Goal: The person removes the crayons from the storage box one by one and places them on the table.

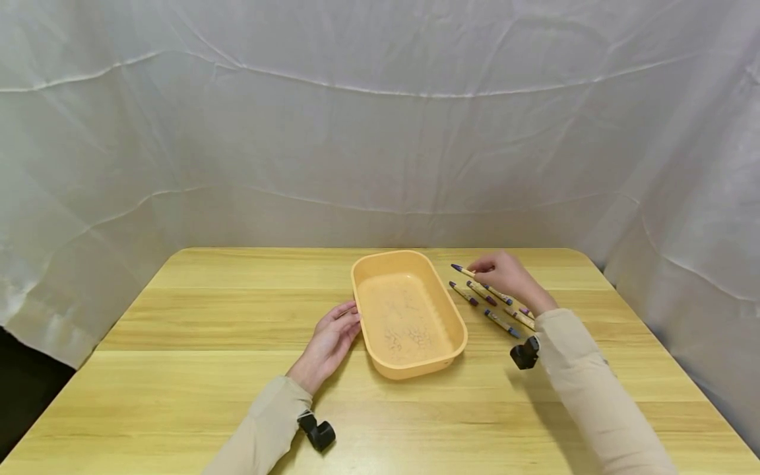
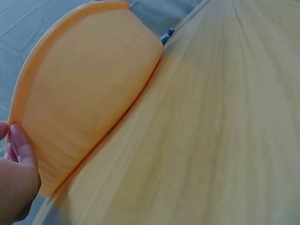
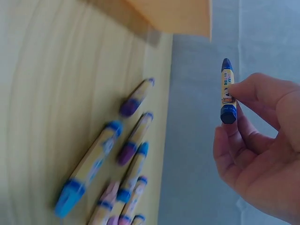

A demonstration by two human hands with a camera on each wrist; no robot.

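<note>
One crayon (image 3: 228, 91) is pinched in the right hand (image 1: 505, 274); the tray (image 1: 407, 315), steadied by the left hand's (image 1: 330, 343) relaxed fingers, is seen empty, with the other crayons (image 1: 489, 303) left on the bench (image 1: 196, 316).

Tub (image 1: 410, 369): plain pale orange. Held crayon (image 3: 227, 91): blue tip and base, cream printed wrapper. Loose crayons (image 3: 133, 147): blue or purple ends. Table (image 1: 208, 316): light wood grain.

Tray (image 1: 363, 310) mid-table (image 1: 178, 369), left hand (image 1: 330, 343) at its left rim, crayons (image 1: 495, 305) right of it under right hand (image 1: 507, 277)
</note>
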